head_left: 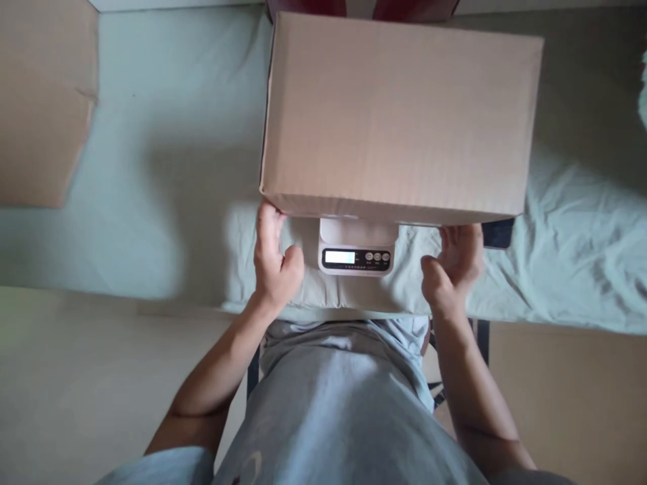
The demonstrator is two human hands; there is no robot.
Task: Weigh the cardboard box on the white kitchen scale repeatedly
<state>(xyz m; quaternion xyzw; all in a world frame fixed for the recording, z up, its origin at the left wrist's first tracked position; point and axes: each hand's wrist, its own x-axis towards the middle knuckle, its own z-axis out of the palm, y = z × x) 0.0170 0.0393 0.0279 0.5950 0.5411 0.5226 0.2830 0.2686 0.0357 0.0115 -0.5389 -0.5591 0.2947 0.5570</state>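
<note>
A large plain brown cardboard box [404, 121] sits over a small white kitchen scale [356, 264], covering most of its platform. The scale's lit display and several round buttons show in front of the box; I cannot read a number. My left hand [277, 259] is at the box's near left corner, its fingertips partly hidden under the edge and its thumb off the cardboard. Under the near right edge go the fingers of my right hand [453, 263], with that thumb also free. Whether the scale or my hands bear the box's weight is hard to see.
A pale green cloth [202, 202] covers the table. Beneath the box's right corner a dark flat object [498, 234] pokes out. Another piece of cardboard [45, 108] lies at the far left. Behind the box stands a dark red and white object [313, 7].
</note>
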